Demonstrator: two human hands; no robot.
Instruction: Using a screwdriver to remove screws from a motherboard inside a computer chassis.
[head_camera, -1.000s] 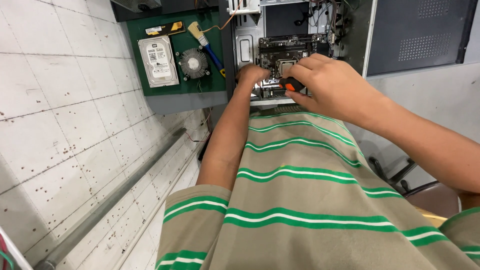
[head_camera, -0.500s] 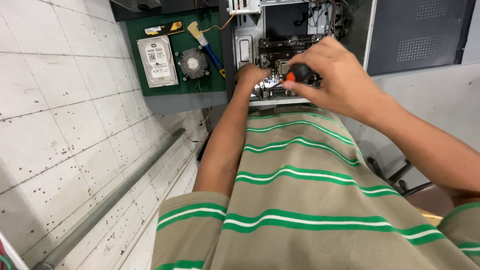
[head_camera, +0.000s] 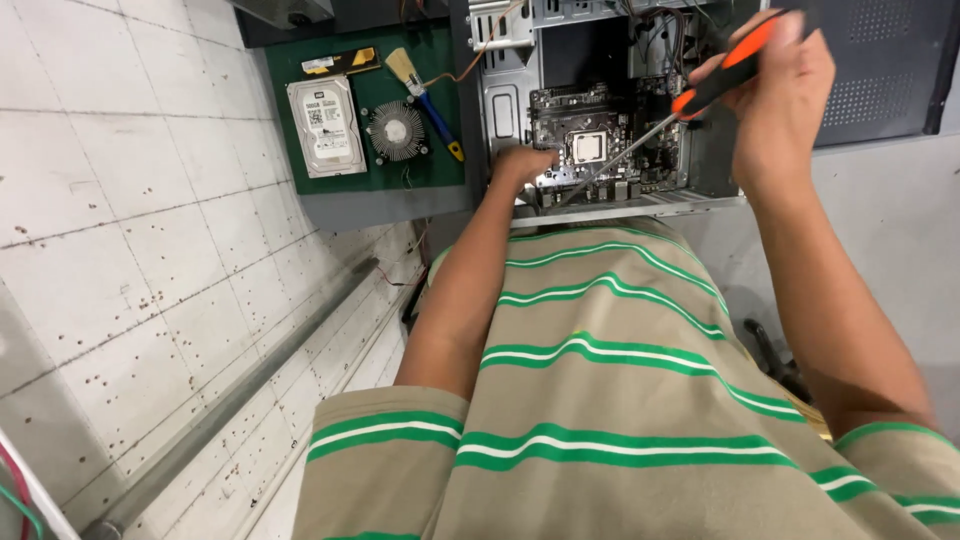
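Note:
An open computer case (head_camera: 500, 100) lies on the bench with a black motherboard (head_camera: 590, 140) inside. My left hand (head_camera: 522, 165) rests on the board's lower left corner, fingers curled down onto it. My right hand (head_camera: 775, 105) is raised above the case and grips a screwdriver (head_camera: 715, 85) with an orange and black handle. The screwdriver's metal shaft slants down to the left, its tip near the board's lower edge, close to my left hand.
A green mat (head_camera: 430, 165) left of the case holds a hard drive (head_camera: 325, 125), a round cooler fan (head_camera: 397, 131), a memory stick (head_camera: 340, 62) and a small brush with a blue and yellow handle (head_camera: 425, 100). A dark perforated side panel (head_camera: 885, 70) stands at the right.
My right hand has lifted up and to the right, away from the motherboard, so the screwdriver's whole length now shows. My left hand stays on the board.

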